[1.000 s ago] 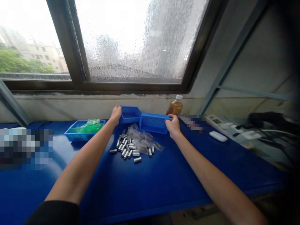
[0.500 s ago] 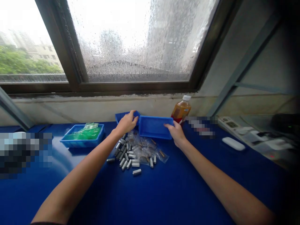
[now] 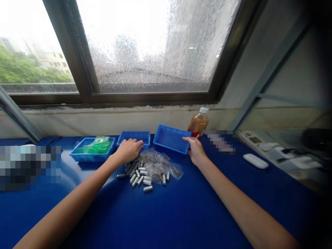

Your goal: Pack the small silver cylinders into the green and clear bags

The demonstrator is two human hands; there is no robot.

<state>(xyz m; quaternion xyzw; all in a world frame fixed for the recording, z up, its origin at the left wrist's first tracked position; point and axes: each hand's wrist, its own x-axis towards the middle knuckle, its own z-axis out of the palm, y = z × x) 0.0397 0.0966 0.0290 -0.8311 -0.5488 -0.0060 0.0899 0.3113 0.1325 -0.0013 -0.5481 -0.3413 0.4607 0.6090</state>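
Note:
My left hand [image 3: 129, 150] is at the front wall of a shallow blue plastic bin [image 3: 135, 134], fingers bent over its near edge, some fingertips hidden. My right hand [image 3: 196, 149] pinches the right end of a second blue bin [image 3: 171, 138], thumb inside and fingers behind; this bin is tilted so its inside faces me. Just in front of both bins lies a pile of silvery metal cylinders [image 3: 140, 180], partly under my left hand. Clear plastic bags [image 3: 155, 164] with small brass-coloured pieces overlap the pile.
A third blue bin [image 3: 89, 158] holding green bagged material [image 3: 97, 147] stands left. Behind my right hand is a drink bottle [image 3: 199, 122]. Further right lie a white oblong case [image 3: 255, 161] and a power strip [image 3: 252, 138]. The window wall [image 3: 77, 121] bounds the table's back.
The left bin has come toward me and to the left with my left hand, and now sits level. The right bin has tilted, its right end lower.

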